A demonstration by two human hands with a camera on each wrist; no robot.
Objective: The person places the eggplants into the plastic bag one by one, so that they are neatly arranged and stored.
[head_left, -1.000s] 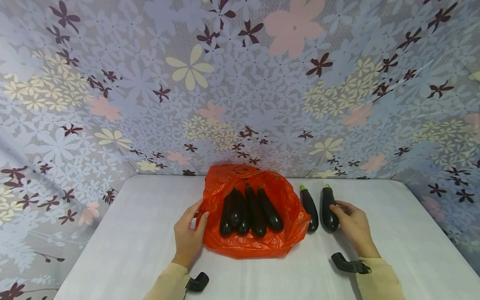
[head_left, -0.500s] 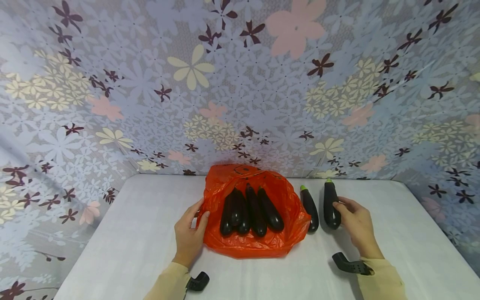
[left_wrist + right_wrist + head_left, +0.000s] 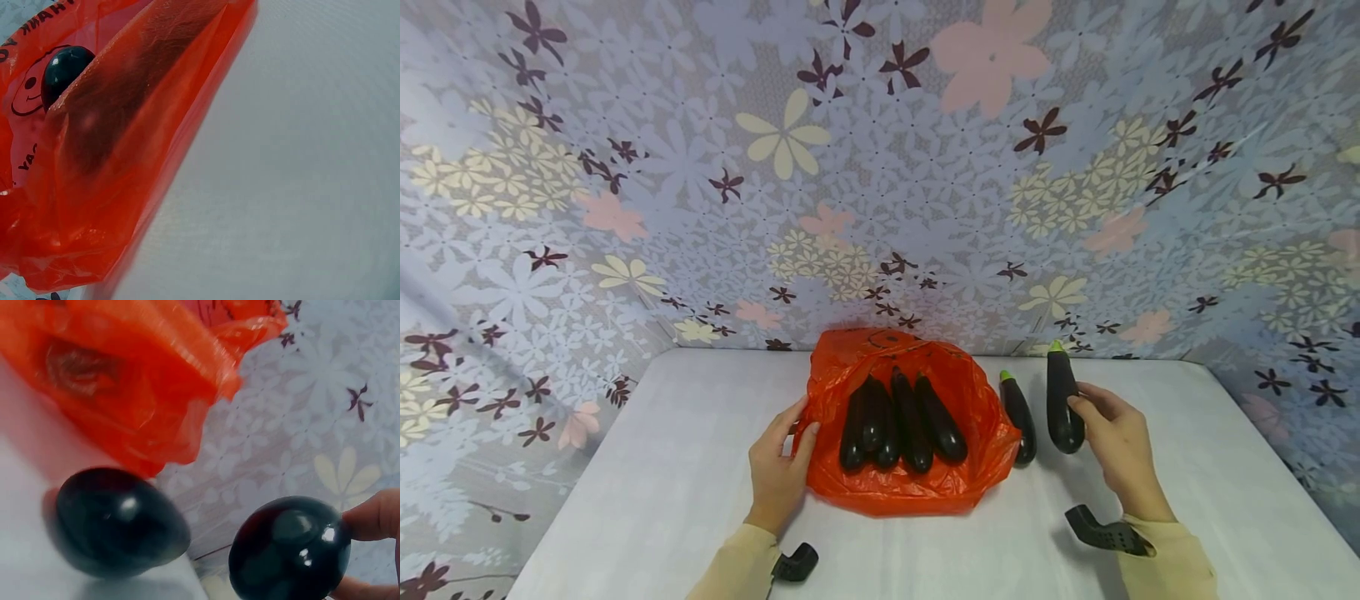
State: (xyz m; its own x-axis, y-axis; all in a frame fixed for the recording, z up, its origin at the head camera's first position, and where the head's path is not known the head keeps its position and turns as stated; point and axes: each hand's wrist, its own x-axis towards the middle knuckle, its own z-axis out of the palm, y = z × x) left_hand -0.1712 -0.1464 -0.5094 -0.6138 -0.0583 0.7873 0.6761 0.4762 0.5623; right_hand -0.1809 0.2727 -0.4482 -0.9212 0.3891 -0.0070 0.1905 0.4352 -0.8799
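Note:
An open red plastic bag (image 3: 910, 498) lies on the table with several eggplants (image 3: 912, 425) inside. At its left edge my left hand (image 3: 778, 471) holds the plastic between thumb and fingers; the left wrist view shows the bag's side (image 3: 125, 144) but not the hand. My right hand (image 3: 1120, 446) grips a dark eggplant (image 3: 1063, 404) with a green stem end, raised off the table. In the right wrist view, fingertips (image 3: 375, 515) press on this held eggplant (image 3: 290, 550). Another eggplant (image 3: 1018, 421) lies on the table against the bag's right side.
A white cloth covers the table (image 3: 692, 442). Flowered fabric (image 3: 880, 183) rises behind it and at both sides. A black wrist device (image 3: 1105, 531) sits at the right cuff, and another (image 3: 796, 564) at the left.
My right hand has lifted the eggplant off the table, moving it up and slightly away from the other one. The left hand and the bag stay in place.

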